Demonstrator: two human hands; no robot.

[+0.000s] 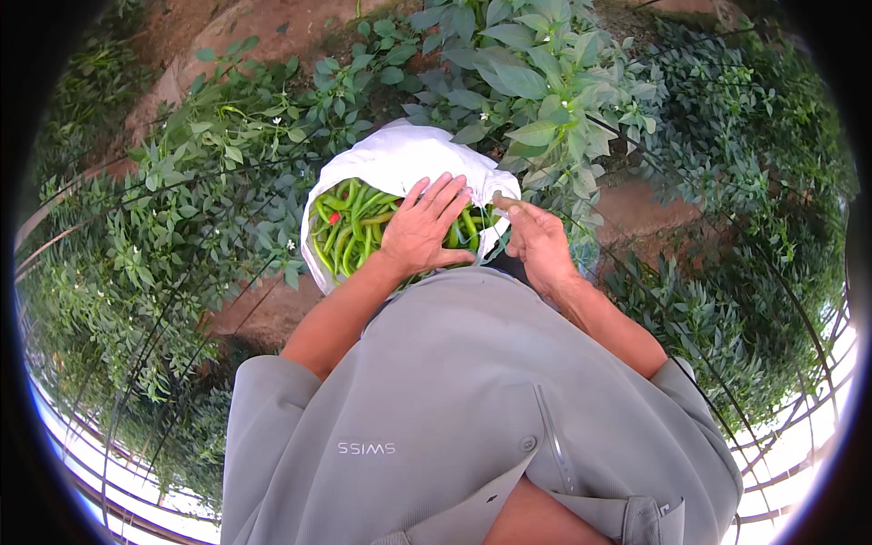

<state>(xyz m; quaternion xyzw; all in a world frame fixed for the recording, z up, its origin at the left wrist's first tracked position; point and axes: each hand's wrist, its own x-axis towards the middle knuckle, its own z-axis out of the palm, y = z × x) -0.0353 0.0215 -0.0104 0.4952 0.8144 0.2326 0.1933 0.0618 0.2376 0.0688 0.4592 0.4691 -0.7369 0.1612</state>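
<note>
A white sack point(391, 150) full of long green chili peppers point(350, 238) stands right in front of my body, its mouth spread wide. One red pepper point(333, 218) shows among the green ones. My left hand point(429, 222) lies over the peppers with its fingers stretched out, the fingertips reaching the sack's far rim. At the sack's right edge my right hand point(538, 241) is closed, thumb and fingers together. A small brownish stub shows at its fingertips; what it is I cannot make out. Thin pale strands hang by the rim between the hands.
Leafy pepper plants point(536, 82) with small white flowers rise just beyond the sack. More plants point(209, 191) grow to the left and right point(754, 136). Thin dark strings point(672, 154) slant through the foliage. Bare brown soil point(649, 213) shows between the rows.
</note>
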